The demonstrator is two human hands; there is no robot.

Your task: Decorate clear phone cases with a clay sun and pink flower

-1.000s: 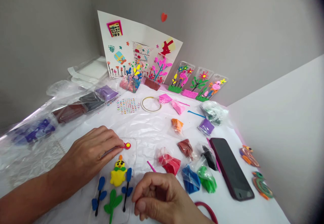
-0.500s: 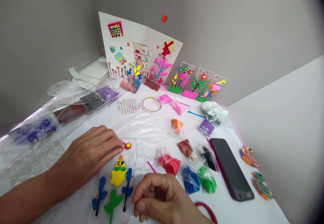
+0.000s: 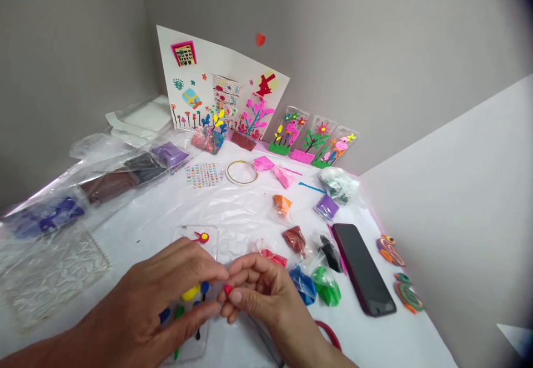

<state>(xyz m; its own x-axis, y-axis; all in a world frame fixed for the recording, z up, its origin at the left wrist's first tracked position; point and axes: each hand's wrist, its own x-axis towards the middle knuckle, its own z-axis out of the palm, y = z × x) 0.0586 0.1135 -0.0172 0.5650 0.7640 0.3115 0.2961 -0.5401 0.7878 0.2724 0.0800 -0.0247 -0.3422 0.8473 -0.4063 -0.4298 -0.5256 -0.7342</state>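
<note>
My right hand [image 3: 260, 293] pinches a small red clay piece [image 3: 227, 290] between thumb and fingers. My left hand [image 3: 166, 296] hovers beside it, its fingertips meeting the same piece, fingers curled. Both hands hang over a clear phone case [image 3: 189, 235] with clay figures on it: a yellow chick [image 3: 191, 293], blue and green flowers, and a red-and-yellow flower [image 3: 202, 237] at its far end. The hands hide most of the case.
Small bags of coloured clay [image 3: 306, 257] lie right of the hands, beside a dark phone [image 3: 362, 268]. A tape ring [image 3: 241, 172], a sticker sheet [image 3: 204, 174], decorated cases [image 3: 316, 140] and a paper picture [image 3: 216, 90] stand further back. Larger clay packs [image 3: 112, 182] lie left.
My left hand left the red-and-yellow flower and came toward my right hand. My right hand rose and now shows a red clay piece in its fingertips. The view shifted a little.
</note>
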